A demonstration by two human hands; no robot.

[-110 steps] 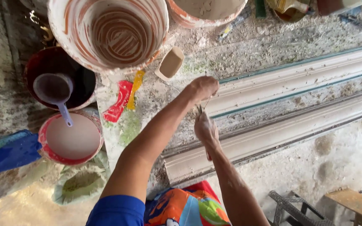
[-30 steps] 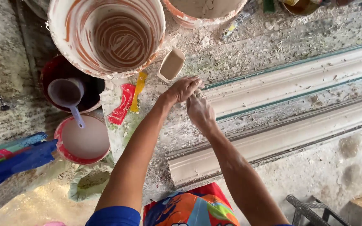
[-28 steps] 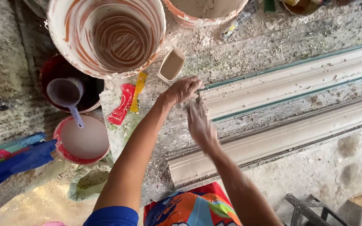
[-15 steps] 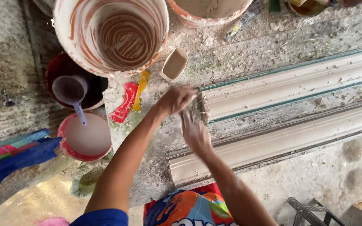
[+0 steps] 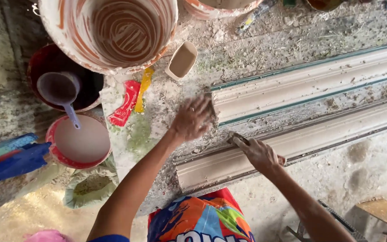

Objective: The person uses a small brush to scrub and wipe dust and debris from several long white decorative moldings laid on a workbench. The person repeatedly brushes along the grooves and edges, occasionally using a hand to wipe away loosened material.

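Soft daylight, slight motion blur

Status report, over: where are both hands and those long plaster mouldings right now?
Left hand pressed on end of upper long white plaster moulding. Right hand on lower white plaster moulding, gripping a small tool. Small beige rectangular cup nearby, clear.

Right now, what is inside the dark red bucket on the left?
A grey long-handled scoop sits in the dark red bucket, its handle reaching out over the pink-rimmed bowl of pale liquid. The bucket's depth is dark, and the big streaked bucket covers its upper part.
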